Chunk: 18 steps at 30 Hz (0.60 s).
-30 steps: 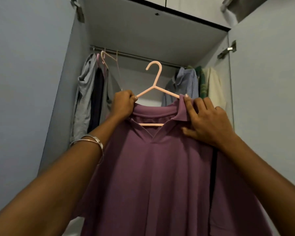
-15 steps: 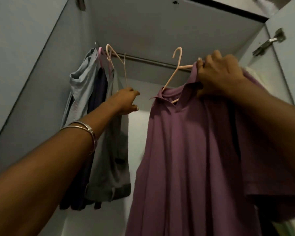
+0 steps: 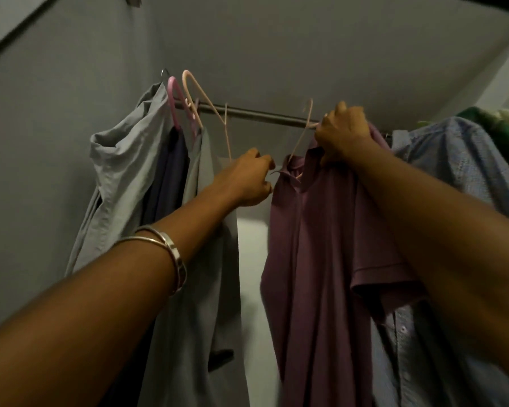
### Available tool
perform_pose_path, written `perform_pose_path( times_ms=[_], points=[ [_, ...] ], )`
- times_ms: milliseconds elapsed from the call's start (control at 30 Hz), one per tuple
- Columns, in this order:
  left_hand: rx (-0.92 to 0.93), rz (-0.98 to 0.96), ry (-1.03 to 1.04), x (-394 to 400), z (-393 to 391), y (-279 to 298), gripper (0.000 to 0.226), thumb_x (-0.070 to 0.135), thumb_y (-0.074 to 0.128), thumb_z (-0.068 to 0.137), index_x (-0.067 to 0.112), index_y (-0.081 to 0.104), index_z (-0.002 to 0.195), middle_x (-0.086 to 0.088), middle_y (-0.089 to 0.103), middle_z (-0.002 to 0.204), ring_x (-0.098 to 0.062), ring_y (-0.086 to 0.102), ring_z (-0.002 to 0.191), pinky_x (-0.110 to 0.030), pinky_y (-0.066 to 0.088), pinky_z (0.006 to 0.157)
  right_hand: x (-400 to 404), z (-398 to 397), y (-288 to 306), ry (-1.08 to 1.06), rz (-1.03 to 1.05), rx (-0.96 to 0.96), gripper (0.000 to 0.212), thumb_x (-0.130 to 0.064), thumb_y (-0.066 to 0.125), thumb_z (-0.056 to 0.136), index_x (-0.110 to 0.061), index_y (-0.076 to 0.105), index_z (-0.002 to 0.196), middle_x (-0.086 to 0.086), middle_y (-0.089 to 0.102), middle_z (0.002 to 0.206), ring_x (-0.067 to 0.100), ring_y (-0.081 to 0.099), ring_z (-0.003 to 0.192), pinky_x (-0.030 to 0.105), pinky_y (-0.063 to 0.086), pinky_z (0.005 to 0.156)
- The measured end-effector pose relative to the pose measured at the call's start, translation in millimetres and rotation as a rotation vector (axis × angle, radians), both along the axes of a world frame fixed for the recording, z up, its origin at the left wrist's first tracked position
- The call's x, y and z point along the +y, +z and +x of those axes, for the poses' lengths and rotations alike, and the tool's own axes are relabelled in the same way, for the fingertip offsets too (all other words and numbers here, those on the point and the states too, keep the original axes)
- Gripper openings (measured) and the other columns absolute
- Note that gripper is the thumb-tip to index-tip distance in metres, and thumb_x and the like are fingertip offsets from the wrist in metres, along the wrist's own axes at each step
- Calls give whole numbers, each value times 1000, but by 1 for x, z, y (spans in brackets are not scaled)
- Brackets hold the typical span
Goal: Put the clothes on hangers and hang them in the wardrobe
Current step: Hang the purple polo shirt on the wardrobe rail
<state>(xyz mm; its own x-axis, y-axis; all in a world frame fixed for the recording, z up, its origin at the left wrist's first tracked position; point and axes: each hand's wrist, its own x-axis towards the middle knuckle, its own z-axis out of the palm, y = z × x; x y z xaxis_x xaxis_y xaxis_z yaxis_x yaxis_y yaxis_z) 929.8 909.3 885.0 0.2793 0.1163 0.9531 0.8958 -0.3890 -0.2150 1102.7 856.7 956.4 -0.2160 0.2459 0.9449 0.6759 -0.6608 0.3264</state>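
No readable text

No word, label, brand, number or sign can be read anywhere in the head view, neither on the hanging clothes nor on the wardrobe walls; small details are blurred.

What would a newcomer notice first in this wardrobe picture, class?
First, the mauve short-sleeved polo shirt at centre, on a pale pink plastic hanger that the right hand holds up at the grey metal rail. Next, the left hand reaching toward its collar, a silver bangle on that wrist. Grey garments hang at left.
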Motion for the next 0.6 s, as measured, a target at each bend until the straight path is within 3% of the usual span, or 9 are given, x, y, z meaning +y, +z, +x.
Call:
perform_pose_path(
  times_ms=[267, 433, 533, 600],
  points=[
    [-5, -86, -19, 24, -1, -27, 47, 29, 60, 90, 16, 47, 133, -11, 45, 132, -27, 47, 120, -36, 40, 98, 27, -6, -17, 52, -10, -89, 62, -55, 65, 81, -12, 55, 124, 10, 57, 121, 30, 50, 109, 41, 45, 79],
    [6, -124, -42, 11, 7, -47, 42, 26, 59, 89, 12, 51, 128, -13, 50, 124, -30, 51, 112, -38, 44, 93, -5, 5, -23, 603, -112, 111, 72, -35, 67, 85, -9, 36, 144, 23, 30, 147, 43, 31, 133, 54, 39, 99],
    [16, -158, -71, -5, 16, -64, 44, 25, 60, 88, 11, 51, 129, -14, 51, 126, -32, 51, 115, -38, 42, 94, -29, 18, -39, 969, -64, 164, 69, -10, 66, 81, -8, 38, 143, 23, 23, 151, 39, 32, 136, 38, 32, 109],
    [18, -189, -113, -18, 22, -78, 46, 25, 62, 87, 12, 51, 130, -14, 53, 128, -32, 52, 115, -37, 42, 94, -49, 23, -60, 1188, -30, 241, 67, -4, 64, 79, -11, 41, 141, 20, 29, 145, 28, 40, 129, 17, 29, 101]
  ],
)
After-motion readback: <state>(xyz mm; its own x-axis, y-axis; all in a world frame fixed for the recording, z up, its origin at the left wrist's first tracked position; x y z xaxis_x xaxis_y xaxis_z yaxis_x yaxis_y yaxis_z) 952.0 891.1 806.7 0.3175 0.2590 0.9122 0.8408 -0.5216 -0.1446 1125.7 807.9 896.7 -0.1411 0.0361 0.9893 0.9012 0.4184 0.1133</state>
